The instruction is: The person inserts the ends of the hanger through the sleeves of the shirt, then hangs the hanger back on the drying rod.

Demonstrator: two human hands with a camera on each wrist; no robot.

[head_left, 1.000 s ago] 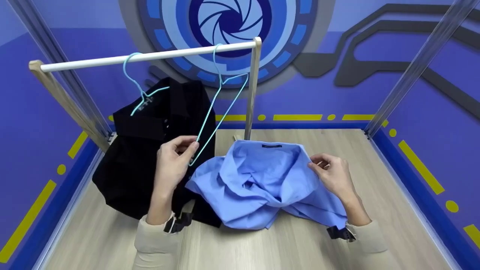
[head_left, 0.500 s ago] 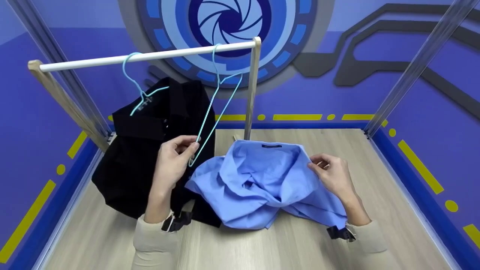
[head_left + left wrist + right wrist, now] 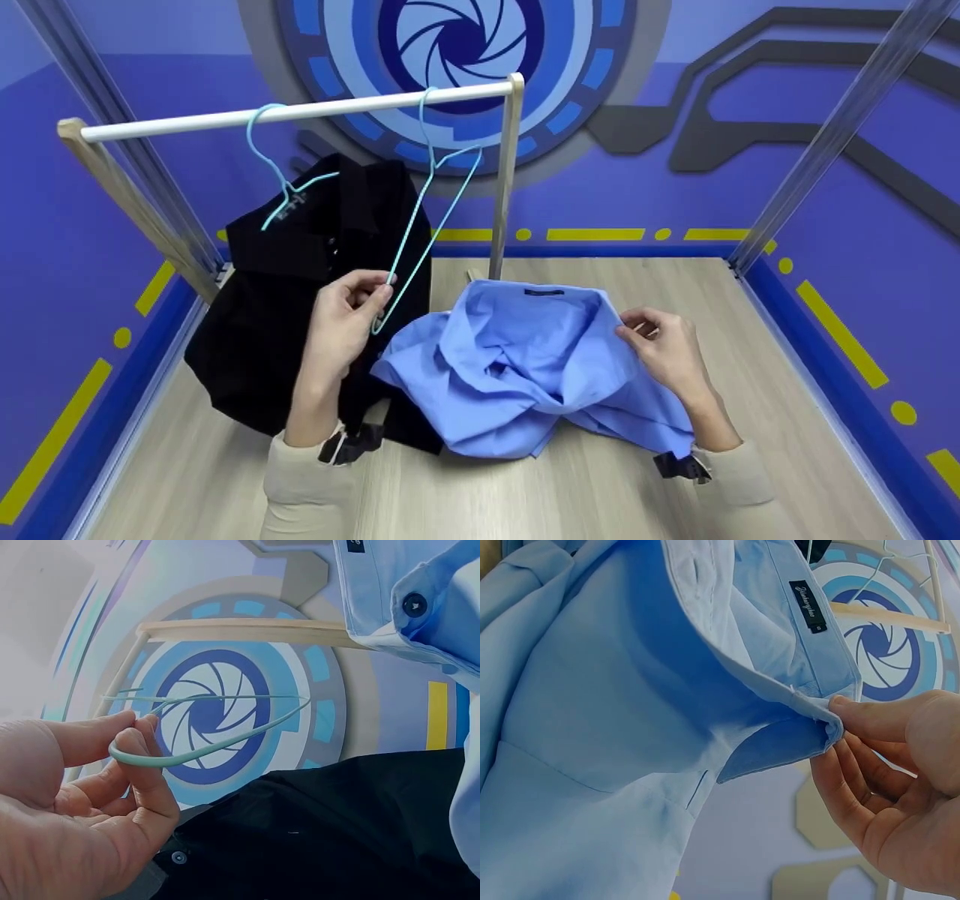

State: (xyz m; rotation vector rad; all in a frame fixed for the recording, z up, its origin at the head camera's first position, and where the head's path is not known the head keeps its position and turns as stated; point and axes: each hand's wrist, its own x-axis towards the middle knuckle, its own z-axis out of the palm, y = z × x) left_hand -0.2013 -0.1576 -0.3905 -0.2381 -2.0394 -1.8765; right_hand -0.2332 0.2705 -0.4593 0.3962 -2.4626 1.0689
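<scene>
In the head view a mint-green clothes hanger (image 3: 422,217) hooks over the white rail, turned at a slant. My left hand (image 3: 341,322) pinches its wire near the lower end, between thumb and fingers; the left wrist view shows the same wire loop (image 3: 180,759) there. A light blue shirt (image 3: 517,405) lies bunched on the table with its collar standing and a dark label inside. At the collar's right side, my right hand (image 3: 667,349) pinches the edge of the fabric. The right wrist view shows the collar (image 3: 780,746) folded between thumb and fingers.
A rack with a white rail (image 3: 315,111) and wooden posts stands at the back left. On it a second hanger (image 3: 262,150) carries a black shirt (image 3: 262,322), which drapes onto the wooden table (image 3: 615,495). Blue printed walls (image 3: 645,172) enclose the table.
The left hand and the hanger have shifted slightly left, with the hook sliding a little left along the rail. The right hand and the blue shirt stay put.
</scene>
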